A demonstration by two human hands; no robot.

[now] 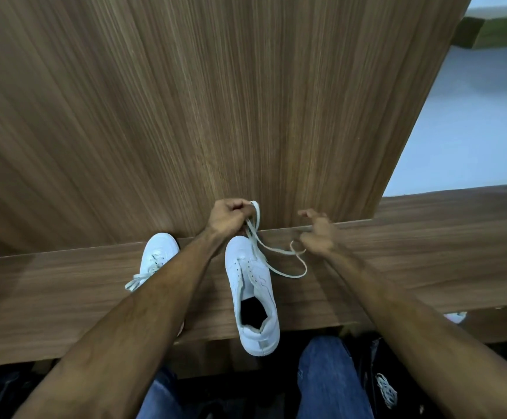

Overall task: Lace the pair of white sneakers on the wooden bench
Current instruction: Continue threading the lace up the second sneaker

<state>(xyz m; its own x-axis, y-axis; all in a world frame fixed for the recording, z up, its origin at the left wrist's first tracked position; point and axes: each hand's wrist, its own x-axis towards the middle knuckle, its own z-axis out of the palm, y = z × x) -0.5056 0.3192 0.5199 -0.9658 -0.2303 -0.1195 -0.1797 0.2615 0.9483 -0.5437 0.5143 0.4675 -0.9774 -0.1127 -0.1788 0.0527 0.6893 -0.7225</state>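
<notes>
Head view, left hand (pixel 227 214) pinching lace (pixel 271 255) above unlaced sneaker's (pixel 253 290) toe, right hand (pixel 318 232) beside, fingers loosely curled.

You have two white sneakers on one wooden bench (pixel 427 267): the left sneaker (pixel 158 255), partly hidden by your forearm, and the right sneaker (pixel 252 294). One loose white lace (pixel 279 261) is counted above the right sneaker. A second bundle of white lace (pixel 386 390) lies on the floor below. Two hands are in view: left hand (pixel 228 216) and right hand (pixel 318 234). Two denim-clad knees (pixel 327 376) show.
</notes>
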